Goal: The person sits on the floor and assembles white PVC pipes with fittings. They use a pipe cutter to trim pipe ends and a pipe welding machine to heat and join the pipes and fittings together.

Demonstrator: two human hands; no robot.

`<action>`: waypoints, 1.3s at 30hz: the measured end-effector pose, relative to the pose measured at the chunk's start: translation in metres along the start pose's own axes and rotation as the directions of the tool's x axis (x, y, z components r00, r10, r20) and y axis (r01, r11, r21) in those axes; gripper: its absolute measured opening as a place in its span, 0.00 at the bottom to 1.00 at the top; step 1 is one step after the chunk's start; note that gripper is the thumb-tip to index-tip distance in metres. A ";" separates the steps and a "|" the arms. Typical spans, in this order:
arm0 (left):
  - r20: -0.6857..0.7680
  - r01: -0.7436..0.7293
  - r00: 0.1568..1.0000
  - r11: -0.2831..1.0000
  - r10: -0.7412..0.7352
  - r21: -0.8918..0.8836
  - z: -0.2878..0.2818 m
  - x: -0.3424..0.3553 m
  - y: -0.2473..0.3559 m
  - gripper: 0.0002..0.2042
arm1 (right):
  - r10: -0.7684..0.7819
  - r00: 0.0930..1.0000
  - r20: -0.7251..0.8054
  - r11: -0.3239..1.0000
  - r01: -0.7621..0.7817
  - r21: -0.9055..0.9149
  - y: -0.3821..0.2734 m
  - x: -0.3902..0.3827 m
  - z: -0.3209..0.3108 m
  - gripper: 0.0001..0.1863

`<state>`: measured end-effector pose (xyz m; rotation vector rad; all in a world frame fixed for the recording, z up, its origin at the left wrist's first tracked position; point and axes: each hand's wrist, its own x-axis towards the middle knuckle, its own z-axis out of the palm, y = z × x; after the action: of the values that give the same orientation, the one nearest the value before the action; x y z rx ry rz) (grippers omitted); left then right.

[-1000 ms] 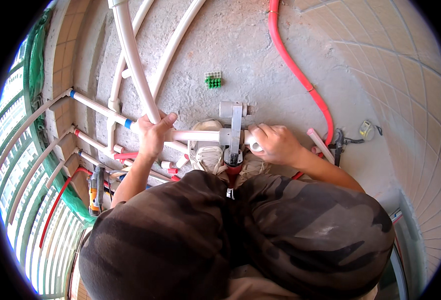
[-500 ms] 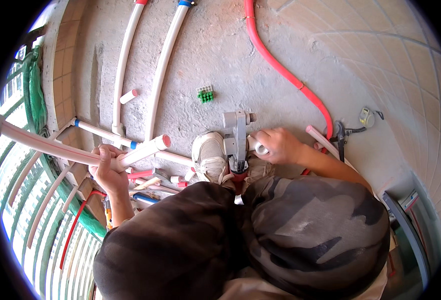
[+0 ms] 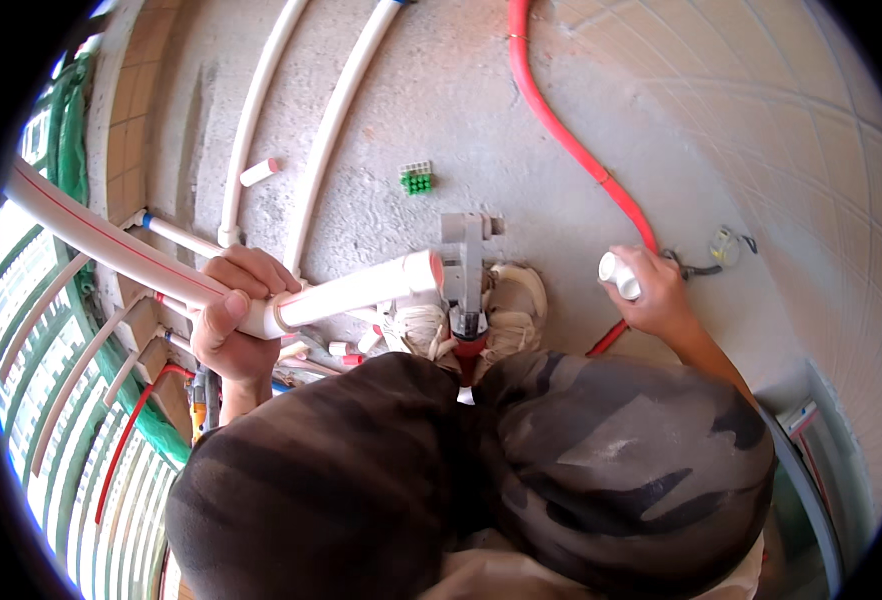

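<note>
My left hand is wrapped round a white pipe assembly with red stripes; its long length runs up to the left, and a shorter straight length joined to it reaches over my left shoe. My right hand grips a small white pipe fitting, off to the right of my right shoe. Between my shoes a pipe welding tool stands upright, with grey heating heads on a flat plate and a red handle below. The assembly's open end is close beside the tool; I cannot tell whether they touch.
White pipes, a green spacer block and a long red conduit lie on the rough concrete floor. A yellow tape measure lies at right. Pipe offcuts and a power tool are at left, beside green mesh and railings.
My left hand has swung the pipe assembly away from the tool to the left, then pushed it forward. My right hand has moved right with the fitting, away from the heating tool.
</note>
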<state>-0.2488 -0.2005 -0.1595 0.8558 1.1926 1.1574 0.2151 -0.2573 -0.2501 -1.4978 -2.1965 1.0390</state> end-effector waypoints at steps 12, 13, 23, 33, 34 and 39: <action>-0.191 0.235 0.943 0.953 -0.271 -0.190 0.055 -0.020 0.029 0.12 | -0.235 0.971 -0.045 0.839 0.226 0.495 -0.102 0.087 -0.039 0.28; -0.184 0.259 0.938 0.946 -0.295 -0.195 0.053 -0.022 0.028 0.12 | -0.232 0.973 -0.010 0.837 0.204 0.508 -0.106 0.089 -0.044 0.28; -0.137 0.330 0.924 0.926 -0.357 -0.183 0.046 -0.030 0.032 0.10 | -0.305 0.940 0.152 0.845 0.194 0.499 -0.134 0.102 -0.049 0.24; -0.088 0.376 0.915 0.910 -0.395 -0.172 0.040 -0.028 0.032 0.09 | -0.361 0.920 0.155 0.835 0.244 0.493 -0.134 0.103 -0.045 0.24; -0.083 0.376 0.916 0.912 -0.392 -0.165 0.040 -0.028 0.032 0.09 | -0.361 0.918 0.166 0.835 0.239 0.495 -0.135 0.103 -0.046 0.24; -0.086 0.365 0.920 0.917 -0.381 -0.161 0.041 -0.028 0.031 0.08 | -0.327 0.919 0.221 0.826 0.164 0.540 -0.133 0.096 -0.043 0.25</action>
<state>-0.2144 -0.2175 -0.1146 0.4296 1.2859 0.9711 0.1090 -0.1807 -0.1423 -0.8304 -1.9881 1.6823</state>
